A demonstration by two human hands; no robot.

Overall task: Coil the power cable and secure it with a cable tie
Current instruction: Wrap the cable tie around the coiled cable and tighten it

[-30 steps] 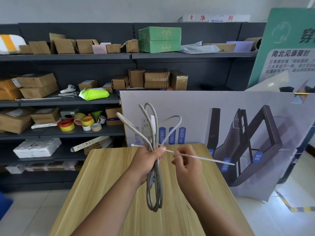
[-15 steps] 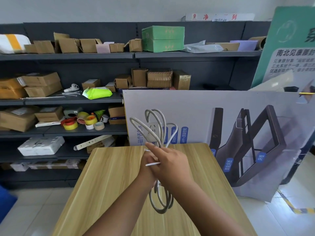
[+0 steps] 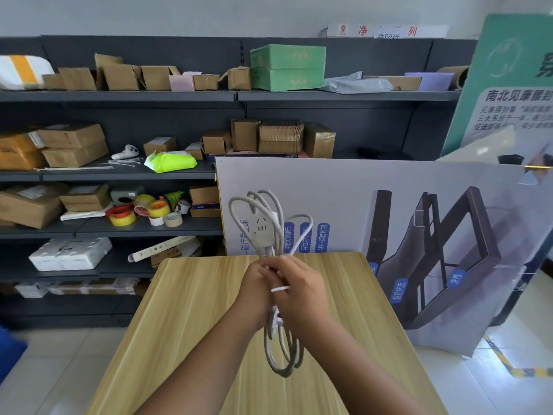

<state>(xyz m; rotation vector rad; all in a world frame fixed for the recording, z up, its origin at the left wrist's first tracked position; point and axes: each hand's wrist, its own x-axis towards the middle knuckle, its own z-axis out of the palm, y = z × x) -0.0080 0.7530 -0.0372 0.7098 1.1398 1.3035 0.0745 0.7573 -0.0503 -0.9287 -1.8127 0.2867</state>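
A grey-white power cable (image 3: 270, 218) is coiled in long loops, held upright above the wooden table (image 3: 191, 310). Its white socket block (image 3: 262, 232) shows among the upper loops, and the lower loops (image 3: 284, 351) hang below my hands. My left hand (image 3: 254, 290) grips the bundle at its middle. My right hand (image 3: 302, 287) lies over the same spot, fingers closed on a thin white cable tie (image 3: 279, 289), of which only a short end shows between my hands. How the tie runs around the cable is hidden by my fingers.
Behind the table a large printed poster board (image 3: 389, 205) leans upright, with a green sign (image 3: 508, 85) at the right. Dark shelves (image 3: 119, 172) at the left and back carry cardboard boxes, tape rolls (image 3: 140, 212) and loose white cable ties (image 3: 119, 164). Tiled floor surrounds the table.
A second ago my right hand held the long tie out to the right of the bundle. It has moved in over my left hand, and the tie is now mostly hidden at the cable's middle.
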